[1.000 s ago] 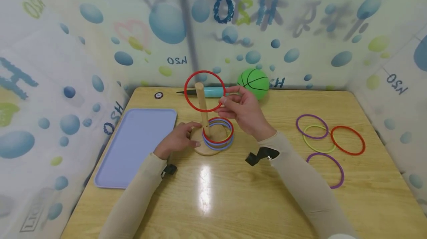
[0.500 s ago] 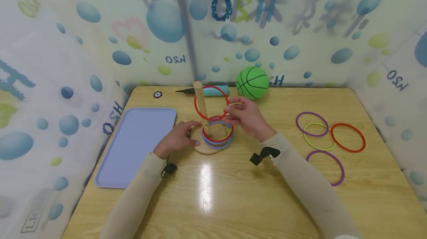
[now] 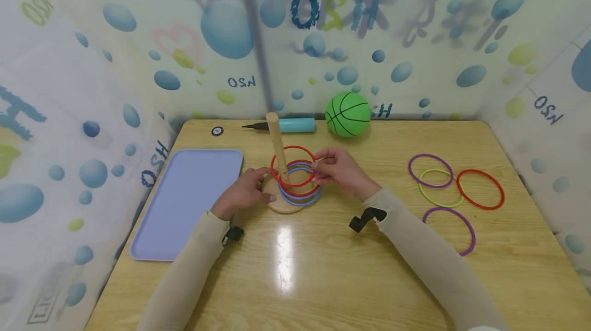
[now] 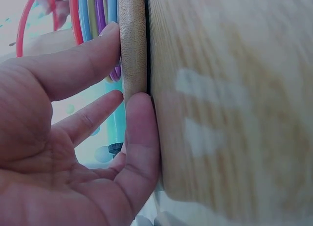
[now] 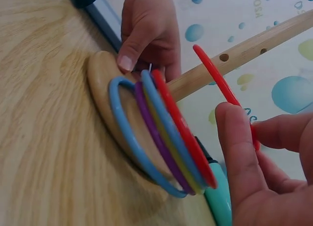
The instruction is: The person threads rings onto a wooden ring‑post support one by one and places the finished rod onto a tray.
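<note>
Tray: a pale blue tray (image 3: 184, 202) lay at the left of the wooden table (image 3: 323, 279), bare in what showed.
Left hand: the left hand (image 3: 242, 192) rested at the left edge of the round wooden base (image 3: 277, 203); in the left wrist view its nearly straight fingers (image 4: 85, 64) pressed the base's rim (image 4: 132, 45), gripping nothing.
Peg: the wooden peg (image 3: 278, 143) stood upright on the base, near the table's middle.
Stacked rings: a stack of rings (image 3: 302, 195) lay around the peg on the base; the right wrist view showed blue, purple, yellow-green, blue and red ones (image 5: 156, 138).
Red ring: the red ring (image 3: 294, 167) was threaded over the peg, tilted, and sat above the stack, not yet lying on it.
Right hand: the right hand (image 3: 341, 172) pinched the ring's right side between thumb and fingertips (image 5: 239, 138).
Loose rings: two purple (image 3: 430, 171), one yellow-green (image 3: 440, 190) and one red ring (image 3: 480, 190) lay at the right, well apart from the peg.
Progress: judged past halfway, with this ring almost seated and four left on the table.
Back edge: a green ball (image 3: 348, 114) and a teal pump (image 3: 288, 125) lay against the wall.
</note>
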Demonstrator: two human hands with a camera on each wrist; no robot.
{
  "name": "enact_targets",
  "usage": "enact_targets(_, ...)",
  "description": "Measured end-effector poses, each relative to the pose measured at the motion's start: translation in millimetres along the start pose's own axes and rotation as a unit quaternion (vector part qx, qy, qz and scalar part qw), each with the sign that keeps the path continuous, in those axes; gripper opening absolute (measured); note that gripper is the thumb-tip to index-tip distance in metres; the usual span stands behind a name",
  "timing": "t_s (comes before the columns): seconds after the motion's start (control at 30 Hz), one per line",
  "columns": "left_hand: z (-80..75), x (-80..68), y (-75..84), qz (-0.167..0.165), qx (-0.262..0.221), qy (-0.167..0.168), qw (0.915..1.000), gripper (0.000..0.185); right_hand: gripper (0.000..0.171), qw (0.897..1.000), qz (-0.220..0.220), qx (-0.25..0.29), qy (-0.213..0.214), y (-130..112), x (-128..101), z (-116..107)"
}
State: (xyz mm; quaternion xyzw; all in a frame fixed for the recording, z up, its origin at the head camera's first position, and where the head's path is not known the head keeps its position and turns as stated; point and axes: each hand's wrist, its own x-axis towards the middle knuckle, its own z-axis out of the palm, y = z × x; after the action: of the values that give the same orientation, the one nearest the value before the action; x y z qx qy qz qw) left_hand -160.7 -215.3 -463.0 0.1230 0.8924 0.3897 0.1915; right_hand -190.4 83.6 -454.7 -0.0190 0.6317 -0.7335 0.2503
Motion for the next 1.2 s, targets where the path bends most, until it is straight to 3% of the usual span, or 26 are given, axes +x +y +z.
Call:
enact_targets(0.3, 0.4, 0.4, 1.9, 0.001, 0.011, 0.0, 0.9999, 0.072, 0.034, 0.999, 0.021, -0.035, -0.005, 15.0, -2.1, -7.6)
enact_targets(0.67, 0.7, -2.9, 3.6, 0.004, 0.013, 0.007, 0.9999, 0.07, 0.031, 0.997, 0.032, -0.071, 0.018, 14.0, -6.1, -13.4)
enact_targets(1.2, 1.0, -1.4, 2.7, 0.003, 0.021, 0.006, 0.9998, 0.07, 0.037, 0.996, 0.007, -0.086, 0.02, 15.5, -10.8, -31.6)
